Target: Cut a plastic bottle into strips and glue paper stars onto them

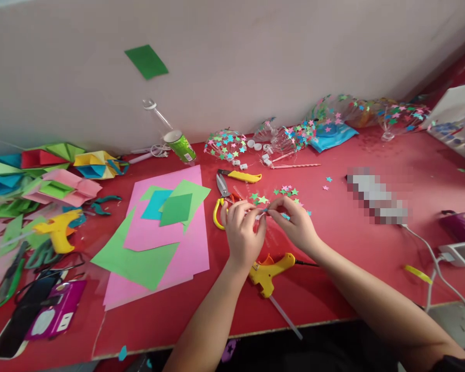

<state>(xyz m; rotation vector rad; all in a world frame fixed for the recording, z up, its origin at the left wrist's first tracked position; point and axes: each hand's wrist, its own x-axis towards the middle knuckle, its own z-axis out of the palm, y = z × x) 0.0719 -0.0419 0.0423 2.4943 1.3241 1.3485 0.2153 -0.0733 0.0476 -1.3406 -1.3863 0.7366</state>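
My left hand [245, 232] and my right hand [293, 221] meet over the middle of the table, fingertips pinched together. Between them is a small blue piece [265, 210], too small and covered to make out fully. Loose paper stars [262, 199] in green, pink and blue lie just beyond my fingers. Left of my left hand are scissors [221, 187] with yellow and orange handles, partly hidden by it. A yellow-handled cutter [245, 176] lies behind them. Below my hands rests a yellow glue gun [273, 274] with a clear glue stick in its back.
Pink, green and blue paper sheets [197, 243] lie at the left. Along the wall stand a green can [183, 148] and star-covered clear balls [225, 144]. Folded paper shapes [62, 187] and a second yellow glue gun [62, 232] sit far left. A white cable [424, 240] runs at the right.
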